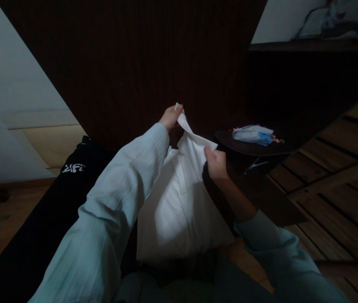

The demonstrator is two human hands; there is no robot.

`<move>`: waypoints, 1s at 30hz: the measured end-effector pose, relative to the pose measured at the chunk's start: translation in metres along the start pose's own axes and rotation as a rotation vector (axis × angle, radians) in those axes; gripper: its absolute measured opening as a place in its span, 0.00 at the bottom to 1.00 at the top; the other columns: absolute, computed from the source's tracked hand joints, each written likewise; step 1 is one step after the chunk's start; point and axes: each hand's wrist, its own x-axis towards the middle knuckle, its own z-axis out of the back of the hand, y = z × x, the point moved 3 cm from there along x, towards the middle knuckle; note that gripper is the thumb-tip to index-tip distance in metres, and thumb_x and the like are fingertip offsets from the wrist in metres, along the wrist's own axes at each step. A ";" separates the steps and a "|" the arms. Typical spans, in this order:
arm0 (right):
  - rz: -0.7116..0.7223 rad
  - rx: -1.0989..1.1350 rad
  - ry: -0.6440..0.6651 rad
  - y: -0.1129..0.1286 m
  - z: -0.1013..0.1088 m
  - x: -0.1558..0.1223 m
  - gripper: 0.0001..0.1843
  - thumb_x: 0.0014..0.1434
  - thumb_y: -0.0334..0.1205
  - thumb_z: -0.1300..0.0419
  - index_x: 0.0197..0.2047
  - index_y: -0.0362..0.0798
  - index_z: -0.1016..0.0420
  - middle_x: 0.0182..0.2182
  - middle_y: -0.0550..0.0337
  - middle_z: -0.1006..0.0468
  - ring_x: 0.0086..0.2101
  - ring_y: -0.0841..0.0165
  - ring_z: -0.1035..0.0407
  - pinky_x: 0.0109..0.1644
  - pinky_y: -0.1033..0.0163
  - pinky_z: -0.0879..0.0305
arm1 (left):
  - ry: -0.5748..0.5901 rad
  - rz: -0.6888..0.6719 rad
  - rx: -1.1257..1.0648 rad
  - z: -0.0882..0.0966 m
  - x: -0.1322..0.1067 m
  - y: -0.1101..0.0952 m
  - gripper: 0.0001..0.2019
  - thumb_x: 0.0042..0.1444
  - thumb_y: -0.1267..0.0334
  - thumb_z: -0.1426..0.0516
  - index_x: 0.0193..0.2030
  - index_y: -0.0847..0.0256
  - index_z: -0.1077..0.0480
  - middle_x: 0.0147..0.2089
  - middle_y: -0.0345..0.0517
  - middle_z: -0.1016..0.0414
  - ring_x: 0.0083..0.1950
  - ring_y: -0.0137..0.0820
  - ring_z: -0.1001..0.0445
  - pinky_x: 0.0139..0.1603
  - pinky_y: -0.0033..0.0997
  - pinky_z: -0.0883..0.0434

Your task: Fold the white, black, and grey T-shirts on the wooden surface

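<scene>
A white shirt (174, 210) hangs spread in front of my lap, its collar (194, 138) at the top. My left hand (170, 118) is closed on one end of the collar, higher up and farther away. The other end is pinched between the thumb and fingers of my right hand (217, 164), nearer and lower. Between the two hands the collar is stretched and slightly twisted. A seam or fold runs down the middle of the cloth. The scene is dim, and the shirt's lower edge fades into shadow above my legs.
A dark wooden panel (134, 63) rises ahead. Right of my hands, a small rounded shelf (242, 146) bears a white-and-blue packet (253, 134). Wooden slats (339, 210) lie at the right. On the left is a long black cloth-like item (52, 223) with white lettering.
</scene>
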 end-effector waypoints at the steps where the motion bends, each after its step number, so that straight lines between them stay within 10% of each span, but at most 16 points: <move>1: 0.038 -0.005 0.040 0.006 -0.007 0.000 0.31 0.52 0.61 0.53 0.11 0.48 0.54 0.09 0.67 0.55 0.15 0.79 0.55 0.18 0.70 0.56 | -0.016 -0.009 0.009 0.009 -0.001 -0.001 0.12 0.61 0.62 0.53 0.43 0.68 0.35 0.31 0.43 0.32 0.35 0.28 0.28 0.38 0.31 0.32; 20: 0.039 0.053 0.834 0.040 -0.152 -0.065 0.23 0.58 0.38 0.51 0.14 0.43 0.34 0.13 0.63 0.35 0.20 0.78 0.39 0.30 0.72 0.44 | -0.373 0.261 0.104 0.183 -0.079 0.058 0.13 0.58 0.68 0.52 0.45 0.71 0.32 0.22 0.38 0.36 0.20 0.21 0.38 0.21 0.19 0.38; 25: -0.142 0.241 0.359 0.017 -0.121 -0.039 0.24 0.54 0.50 0.50 0.13 0.45 0.45 0.12 0.66 0.44 0.18 0.77 0.46 0.24 0.70 0.49 | -0.250 0.152 0.026 0.160 -0.070 0.064 0.15 0.59 0.66 0.51 0.51 0.67 0.36 0.23 0.36 0.36 0.18 0.18 0.40 0.23 0.18 0.38; 30: -0.419 0.399 -0.230 -0.067 -0.020 0.003 0.18 0.52 0.52 0.51 0.22 0.46 0.43 0.17 0.67 0.41 0.20 0.76 0.44 0.24 0.69 0.45 | 0.096 0.100 0.215 0.096 -0.057 0.082 0.27 0.60 0.60 0.53 0.65 0.60 0.57 0.45 0.49 0.28 0.37 0.26 0.27 0.40 0.28 0.32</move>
